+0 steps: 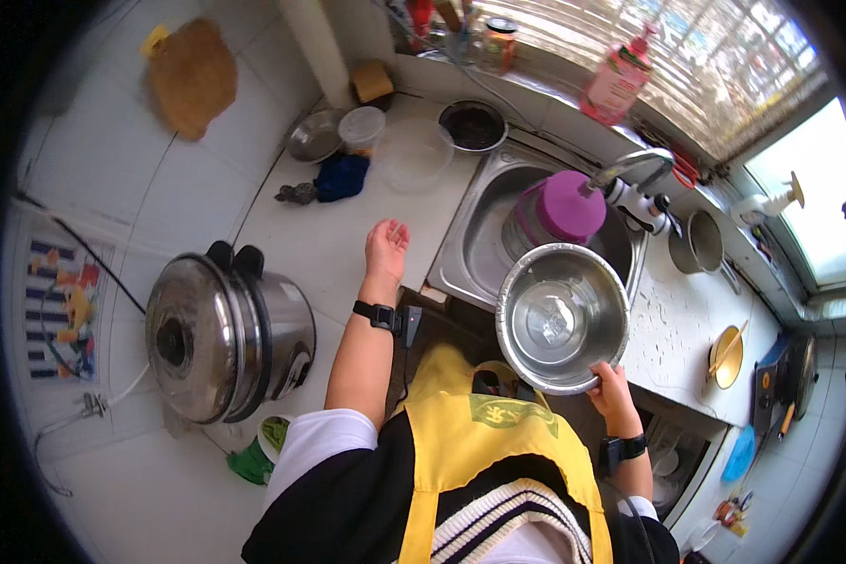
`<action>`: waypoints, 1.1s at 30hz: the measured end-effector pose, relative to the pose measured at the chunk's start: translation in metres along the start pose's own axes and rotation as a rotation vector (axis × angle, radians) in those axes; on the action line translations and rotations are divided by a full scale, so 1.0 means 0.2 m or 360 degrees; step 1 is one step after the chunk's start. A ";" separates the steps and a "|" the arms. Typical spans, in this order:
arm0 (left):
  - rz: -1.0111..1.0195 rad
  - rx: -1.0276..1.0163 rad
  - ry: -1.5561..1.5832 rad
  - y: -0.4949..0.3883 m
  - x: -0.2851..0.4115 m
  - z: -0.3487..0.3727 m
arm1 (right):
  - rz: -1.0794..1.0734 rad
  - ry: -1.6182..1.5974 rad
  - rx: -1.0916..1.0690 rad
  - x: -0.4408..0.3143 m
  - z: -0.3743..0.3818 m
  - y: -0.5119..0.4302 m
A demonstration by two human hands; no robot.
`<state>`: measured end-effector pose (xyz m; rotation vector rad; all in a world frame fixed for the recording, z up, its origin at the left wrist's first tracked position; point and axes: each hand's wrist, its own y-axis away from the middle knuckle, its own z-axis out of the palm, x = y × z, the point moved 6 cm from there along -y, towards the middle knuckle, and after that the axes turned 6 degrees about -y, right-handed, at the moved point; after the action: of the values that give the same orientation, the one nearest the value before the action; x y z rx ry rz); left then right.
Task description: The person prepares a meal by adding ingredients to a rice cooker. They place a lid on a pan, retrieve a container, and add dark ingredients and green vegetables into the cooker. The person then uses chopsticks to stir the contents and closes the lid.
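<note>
My right hand grips the rim of a stainless steel bowl, which is tilted at the front edge of the sink. Some clear liquid seems to lie in its bottom. My left hand is over the white counter left of the sink, its fingers apart and nothing in them. A clear container with a purple lid stands in the steel sink under the faucet. Beyond my left hand are a translucent plastic bowl, a dark blue cloth and a dark-bottomed metal bowl.
A large lidded steel cooker stands on the left counter. Right of the sink are a saucepan and a yellow bowl with chopsticks. A pink pump bottle stands on the windowsill. A stove is at the far right.
</note>
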<state>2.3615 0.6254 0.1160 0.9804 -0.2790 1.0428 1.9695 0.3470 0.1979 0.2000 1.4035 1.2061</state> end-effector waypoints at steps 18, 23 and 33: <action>-0.0497 -0.0337 -0.0713 0.10 -0.52 0.47 | -0.0280 -0.0541 0.0410 -0.19 -0.72 -0.13; -0.0475 -0.0244 -0.0831 0.11 -0.60 0.55 | -0.0309 -0.0613 0.0501 -0.23 -0.91 -0.25; -0.0502 -0.0221 -0.0793 0.20 -0.74 0.69 | -0.0405 -0.0615 0.0522 -0.37 -1.17 -0.30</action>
<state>2.2851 0.4336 0.1251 1.1069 -0.5773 0.4751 1.8300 0.1441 0.1413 0.4445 1.2320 0.6791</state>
